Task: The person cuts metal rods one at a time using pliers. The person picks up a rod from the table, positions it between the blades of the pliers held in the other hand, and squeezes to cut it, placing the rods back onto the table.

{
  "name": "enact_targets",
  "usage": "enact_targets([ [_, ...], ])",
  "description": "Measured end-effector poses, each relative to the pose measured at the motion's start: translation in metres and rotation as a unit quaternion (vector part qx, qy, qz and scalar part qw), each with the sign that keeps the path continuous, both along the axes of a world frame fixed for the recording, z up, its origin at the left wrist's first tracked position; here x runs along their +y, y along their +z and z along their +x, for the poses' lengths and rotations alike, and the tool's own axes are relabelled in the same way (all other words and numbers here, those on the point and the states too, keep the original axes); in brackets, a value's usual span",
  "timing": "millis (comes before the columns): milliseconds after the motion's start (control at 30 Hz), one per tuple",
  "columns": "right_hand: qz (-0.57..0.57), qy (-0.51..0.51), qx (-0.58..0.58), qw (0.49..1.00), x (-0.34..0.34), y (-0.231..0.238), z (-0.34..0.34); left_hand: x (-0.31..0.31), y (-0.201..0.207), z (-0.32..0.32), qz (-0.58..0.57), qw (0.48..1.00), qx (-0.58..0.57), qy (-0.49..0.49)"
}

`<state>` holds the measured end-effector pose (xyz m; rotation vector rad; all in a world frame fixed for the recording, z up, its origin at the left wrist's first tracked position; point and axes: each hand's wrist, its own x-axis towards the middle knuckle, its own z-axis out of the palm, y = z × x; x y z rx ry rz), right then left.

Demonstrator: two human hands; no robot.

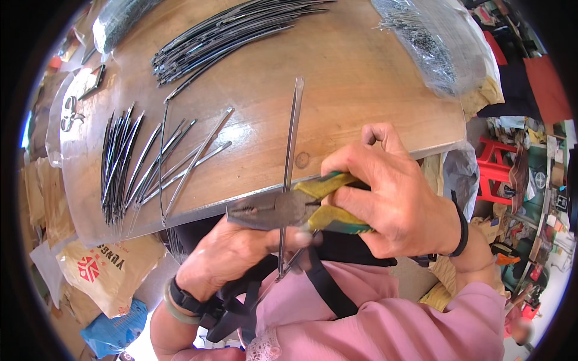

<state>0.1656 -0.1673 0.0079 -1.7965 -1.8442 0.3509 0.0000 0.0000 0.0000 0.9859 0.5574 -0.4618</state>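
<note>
My right hand [391,192] is wrapped round the yellow-and-green handles of a pair of combination pliers [289,209]. Their worn metal head points left, lying across a long thin grooved metal strip [292,138]. That strip stands nearly upright in the picture, its upper end over the table and its lower end near my lap. My left hand [241,249] pinches it just below the pliers, thumb pointing right. A thinner metal piece [294,260] angles off near the strip's lower end. Whether the jaws bite on anything cannot be made out.
On the wooden table [253,144], a large pile of dark metal strips [223,39] lies at the back; looser strips [120,162] spread at left. A plastic bag of small metal parts [421,45] sits back right, scissors [71,114] far left. A red stool [495,168] stands right.
</note>
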Motion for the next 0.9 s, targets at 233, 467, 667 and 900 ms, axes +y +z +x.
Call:
enact_targets([
  [233, 0.066, -0.077, -0.046, 0.994, 0.0, -0.008, 0.004, -0.023, -0.009, -0.004, -0.144, 0.966, 0.069, 0.204],
  [467, -0.081, -0.117, 0.181, 0.973, -0.036, -0.001, -0.003, -0.033, -0.009, -0.014, -0.05, 0.949, -0.068, 0.303],
  [667, -0.11, -0.039, 0.191, 0.975, -0.03, -0.002, -0.009, -0.037, -0.007, -0.015, 0.13, 0.946, -0.116, 0.273],
  [900, -0.119, 0.006, 0.121, 0.985, -0.016, -0.011, -0.016, -0.026, -0.013, -0.02, 0.112, 0.954, -0.061, 0.273],
])
